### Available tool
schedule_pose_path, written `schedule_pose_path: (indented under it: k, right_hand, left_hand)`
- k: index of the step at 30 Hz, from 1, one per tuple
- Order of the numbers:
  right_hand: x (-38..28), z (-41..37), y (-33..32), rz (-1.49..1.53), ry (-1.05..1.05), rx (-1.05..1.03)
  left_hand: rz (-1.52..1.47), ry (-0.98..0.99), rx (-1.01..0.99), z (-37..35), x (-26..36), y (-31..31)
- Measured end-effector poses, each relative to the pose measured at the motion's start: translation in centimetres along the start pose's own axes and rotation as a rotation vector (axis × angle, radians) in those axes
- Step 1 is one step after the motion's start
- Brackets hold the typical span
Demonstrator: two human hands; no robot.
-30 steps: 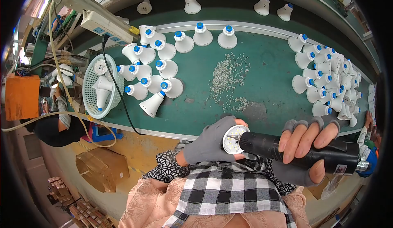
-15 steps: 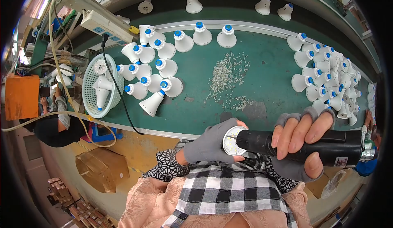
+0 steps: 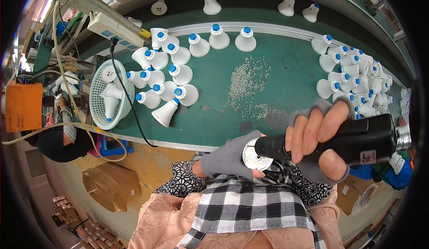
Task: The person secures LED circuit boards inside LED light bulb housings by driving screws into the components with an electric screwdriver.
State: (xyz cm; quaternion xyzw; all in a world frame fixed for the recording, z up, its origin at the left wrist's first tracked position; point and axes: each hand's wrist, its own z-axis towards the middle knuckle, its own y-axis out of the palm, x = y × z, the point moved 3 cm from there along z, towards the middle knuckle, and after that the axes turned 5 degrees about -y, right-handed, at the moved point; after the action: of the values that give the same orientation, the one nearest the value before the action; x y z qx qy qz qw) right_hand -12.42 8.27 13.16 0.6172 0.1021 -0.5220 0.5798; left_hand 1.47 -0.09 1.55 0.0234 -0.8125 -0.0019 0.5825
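Observation:
My left hand (image 3: 230, 155), in a grey fingerless glove, is closed round a white LED bulb (image 3: 258, 160). The bulb's round face, a white board with small yellow LEDs, is turned to the right. My right hand (image 3: 319, 141), gloved the same way, wraps round the black body of a power screwdriver (image 3: 362, 137). Its narrow front end lies against or just over the bulb's face; the tip itself is hidden. Beyond my hands, a pile of small screws (image 3: 243, 81) is spread on the green table (image 3: 205, 124).
White bulbs with blue caps stand in a left group (image 3: 181, 73) and a crowded right group (image 3: 357, 77). A pale green basket (image 3: 94, 110) holds more white parts. A black cord (image 3: 129, 101) hangs from the power strip (image 3: 111, 30). Another person's blue sleeve (image 3: 397, 175) shows at right.
The screwdriver's rear end has swung up and away from me, with my right hand tilting along. Its front end has shifted to the upper part of the bulb's face. My left hand has barely moved.

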Motion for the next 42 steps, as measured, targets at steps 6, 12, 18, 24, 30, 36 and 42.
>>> schedule_pose_path:
  k: [6, 12, 18, 24, 30, 36, 42]
  right_hand:
    - [-0.2, 0.9, -2.0, 0.059, -0.148, -0.012]
    - [-2.4, 0.7, -9.2, 0.304, -0.425, 0.277]
    - [0.2, -3.5, -14.8, 0.332, -0.239, 0.457]
    - [3.4, -7.9, -18.6, 0.345, -0.123, 0.619]
    - [5.8, -10.0, -19.4, 0.408, -0.05, 0.723]
    - [7.2, -10.5, -20.4, 0.486, -0.057, 0.693]
    - [7.7, -10.6, -21.5, 0.577, -0.012, 0.595]
  left_hand:
    - [-0.033, -0.019, 0.073, 0.0, 0.9, -0.2]
    - [0.03, 0.058, 0.275, 0.0, 1.3, -2.1]
    - [0.051, 0.103, 0.319, 0.9, 1.3, -2.4]
    - [0.017, 0.029, 0.231, 6.1, 4.3, -3.4]
    - [1.2, -0.009, -0.031, 18.9, 8.3, -1.5]
    - [1.75, -0.19, -0.204, 28.7, 7.9, 4.8]
    - [1.367, 0.287, 0.018, 28.8, 17.7, 0.4]
